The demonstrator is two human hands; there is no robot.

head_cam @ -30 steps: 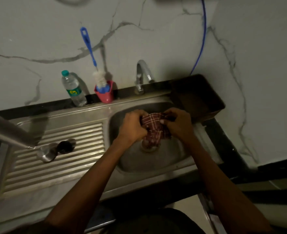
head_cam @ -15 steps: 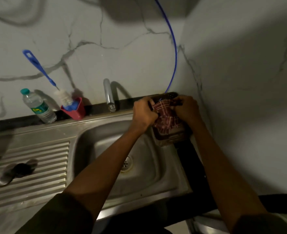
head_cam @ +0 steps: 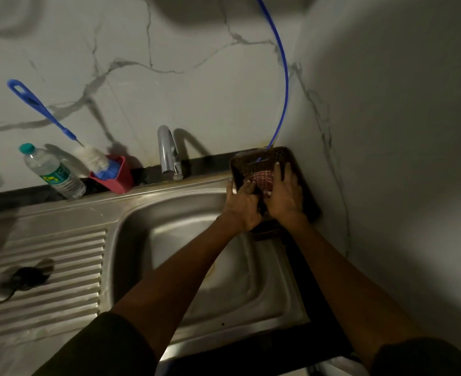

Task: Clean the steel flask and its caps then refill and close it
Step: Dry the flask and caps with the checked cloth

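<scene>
Left hand [head_cam: 242, 203] and right hand [head_cam: 285, 195] press the checked cloth [head_cam: 263, 179] into the brown basket [head_cam: 300, 169], fingers flat, grasping nothing | flask cap [head_cam: 12, 280] waits on the drainboard [head_cam: 69, 256]; flask unseen | tip: lay cloth flat, then fetch the cap.

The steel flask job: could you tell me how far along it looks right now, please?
In hand: both hands, left hand and right hand, press the checked cloth into the dark basket. A steel piece and a dark piece lie on the drainboard, apart. Left: refilling and closing; the flask body is not identifiable.
</scene>
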